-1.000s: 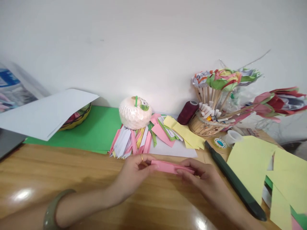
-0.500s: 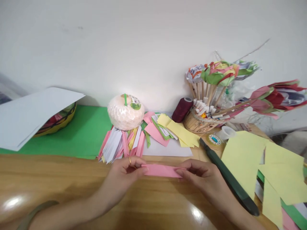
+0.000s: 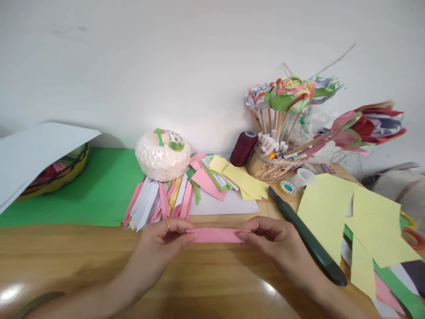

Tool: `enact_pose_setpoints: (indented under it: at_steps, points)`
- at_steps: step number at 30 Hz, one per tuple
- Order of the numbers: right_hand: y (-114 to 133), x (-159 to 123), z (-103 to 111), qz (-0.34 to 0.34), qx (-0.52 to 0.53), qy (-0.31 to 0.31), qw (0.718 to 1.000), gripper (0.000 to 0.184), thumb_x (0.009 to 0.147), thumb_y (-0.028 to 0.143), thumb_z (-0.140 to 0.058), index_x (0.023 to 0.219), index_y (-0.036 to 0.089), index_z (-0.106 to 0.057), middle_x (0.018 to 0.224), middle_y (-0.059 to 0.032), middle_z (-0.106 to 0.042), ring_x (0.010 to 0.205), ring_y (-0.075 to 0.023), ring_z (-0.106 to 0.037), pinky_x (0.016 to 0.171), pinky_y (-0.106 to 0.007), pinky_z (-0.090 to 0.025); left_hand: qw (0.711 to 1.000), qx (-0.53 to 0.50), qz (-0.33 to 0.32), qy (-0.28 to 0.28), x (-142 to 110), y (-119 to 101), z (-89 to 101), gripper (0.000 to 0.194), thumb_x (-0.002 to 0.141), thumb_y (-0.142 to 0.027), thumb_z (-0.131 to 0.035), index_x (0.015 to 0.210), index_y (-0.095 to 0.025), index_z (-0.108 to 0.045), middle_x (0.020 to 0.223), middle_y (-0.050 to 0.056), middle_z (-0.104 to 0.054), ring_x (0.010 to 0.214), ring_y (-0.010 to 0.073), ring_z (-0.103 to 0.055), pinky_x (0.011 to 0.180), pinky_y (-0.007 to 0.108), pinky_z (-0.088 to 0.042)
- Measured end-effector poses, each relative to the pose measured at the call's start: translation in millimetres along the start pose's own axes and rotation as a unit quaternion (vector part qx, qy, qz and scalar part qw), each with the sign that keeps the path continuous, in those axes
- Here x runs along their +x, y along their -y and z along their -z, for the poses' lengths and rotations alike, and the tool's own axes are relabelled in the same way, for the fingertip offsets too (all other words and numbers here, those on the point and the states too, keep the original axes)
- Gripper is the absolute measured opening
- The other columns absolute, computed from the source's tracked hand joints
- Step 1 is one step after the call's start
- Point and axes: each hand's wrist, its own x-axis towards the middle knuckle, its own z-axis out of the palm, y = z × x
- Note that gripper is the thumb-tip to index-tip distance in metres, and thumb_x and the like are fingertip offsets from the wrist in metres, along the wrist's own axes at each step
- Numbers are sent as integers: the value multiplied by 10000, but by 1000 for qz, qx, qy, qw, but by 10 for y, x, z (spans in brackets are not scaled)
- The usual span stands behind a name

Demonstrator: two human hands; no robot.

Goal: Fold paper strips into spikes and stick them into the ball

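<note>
A pink paper strip [image 3: 217, 235] is stretched level between my two hands, above the wooden table. My left hand [image 3: 168, 239] pinches its left end between thumb and fingers; a ring shows on one finger. At the other end, my right hand [image 3: 270, 237] pinches the strip the same way. Just beyond my left hand lies a bundle of folded paper strips [image 3: 146, 204] in white, pink and yellow. Loose yellow paper pieces [image 3: 244, 179] and pink ones lie on a white sheet [image 3: 222, 207] behind the strip.
A wrapped round coconut [image 3: 162, 155] stands behind the bundle on green paper [image 3: 102, 186]. At right are a dark green cutter-like tool [image 3: 308, 239], yellow sheets [image 3: 327, 208], a maroon thread spool [image 3: 244, 148] and a basket [image 3: 265, 166] with paper flowers [image 3: 288, 95]. White sheets [image 3: 49, 146] cover another basket at left.
The view has shifted slightly to the right, so things appear farther left. Both hands keep their pinch on the pink paper strip, which looks much the same.
</note>
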Motion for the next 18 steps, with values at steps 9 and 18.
enact_pose_setpoints:
  at_steps: [9,18]
  points:
    - [52,-23,40,38,9,13,999,247,790,403,-641,681,183,-672,684,-7,-663,653,-142,-591,601,-236,-459,1000,-9,-12,5,-12,-29,9,98,704,-294,-675,680,-205,-707,672,-1,-701,641,158,-647,613,231,-521]
    - [3,36,144,93,22,76,993,132,789,309,-683,713,205,-713,721,-1,-633,677,-124,-567,627,-237,-436,975,42,-215,41,-4,-35,99,110,835,-193,-618,766,-220,-699,791,11,-624,740,132,-606,664,246,-500]
